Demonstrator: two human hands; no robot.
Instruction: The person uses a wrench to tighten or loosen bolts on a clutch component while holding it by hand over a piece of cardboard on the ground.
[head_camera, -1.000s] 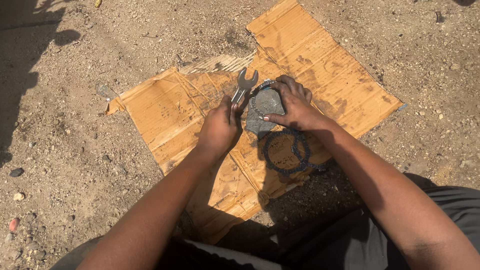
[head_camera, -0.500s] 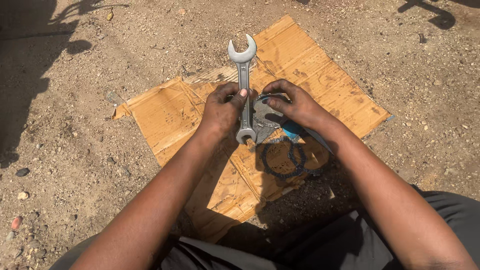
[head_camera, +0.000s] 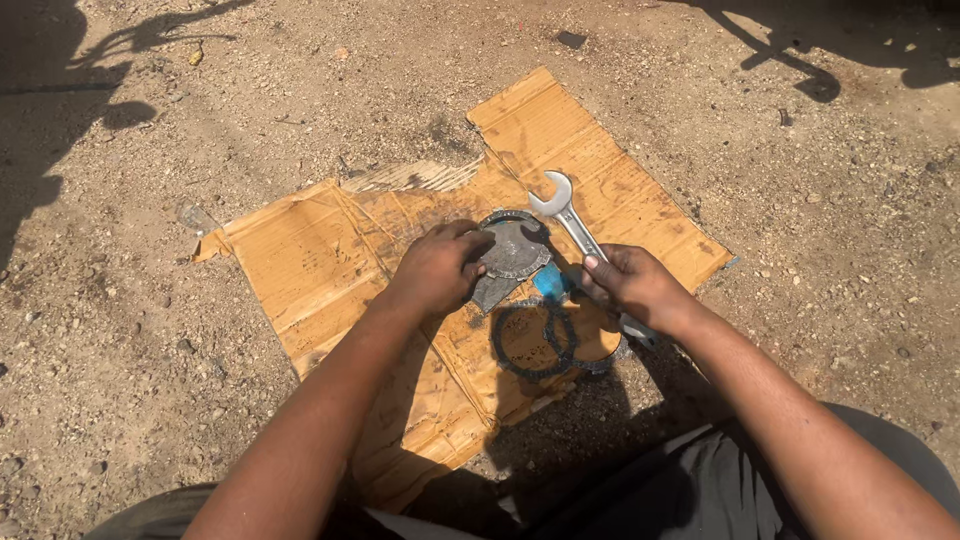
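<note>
Head view looks down on sandy, pebbled ground (head_camera: 150, 330) that fills the frame, with dark shadows along the upper edge and upper left corner. Spread on it, from centre toward the upper right, lies a torn sheet of brown cardboard (head_camera: 300, 260), stained dark near its middle and frayed along its upper edge.

Both bare arms reach up from the bottom of the frame, over dark trousers (head_camera: 720, 490) at lower right.

At the centre of the cardboard sits a round grey metal plate (head_camera: 515, 250) with a toothed rim. The left hand (head_camera: 435, 270), just left of centre, is cupped over the plate's left side, fingers curled onto its edge and gripping it. Just below the plate lies a dark toothed ring (head_camera: 530, 340), flat on the cardboard, touching or overlapping a second ring at its right.

The right hand (head_camera: 635, 285), right of centre, is closed around the shaft of a silver open-ended wrench (head_camera: 565, 215); the wrench's forked head points toward the upper left, just beside the plate's upper right rim, and its other end sticks out below the hand. A small blue object (head_camera: 550, 282) shows between the two hands; what it is cannot be made out.
</note>
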